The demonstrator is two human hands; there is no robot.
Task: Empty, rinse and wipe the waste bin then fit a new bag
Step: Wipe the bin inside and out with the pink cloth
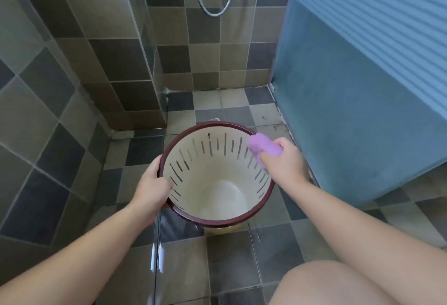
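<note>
Two bare hands work on one waste bin [219,198] in the head view. The bin is cream inside, with a dark red rim and rows of narrow slots in its wall. It stands upright on the tiled floor [242,256], near the middle of the picture, and its mouth is open toward the camera. No bag is in it, and the bottom looks pale and shiny.

The left hand [151,187] grips the rim on the left side: the thumb lies over the inner wall and the other fingers curl round the outside. The right hand [281,159] is closed around a purple cloth [262,146], folded into a thick roll, and presses it against the rim and inner wall at the upper right of the bin.

Behind the bin the tiled wall [205,62] meets the floor, and a metal shower hose [215,2] hangs there in a loop. On the right stands a blue panel [362,99], just beside the right hand. A bare knee [350,285] shows at the lower right corner.
</note>
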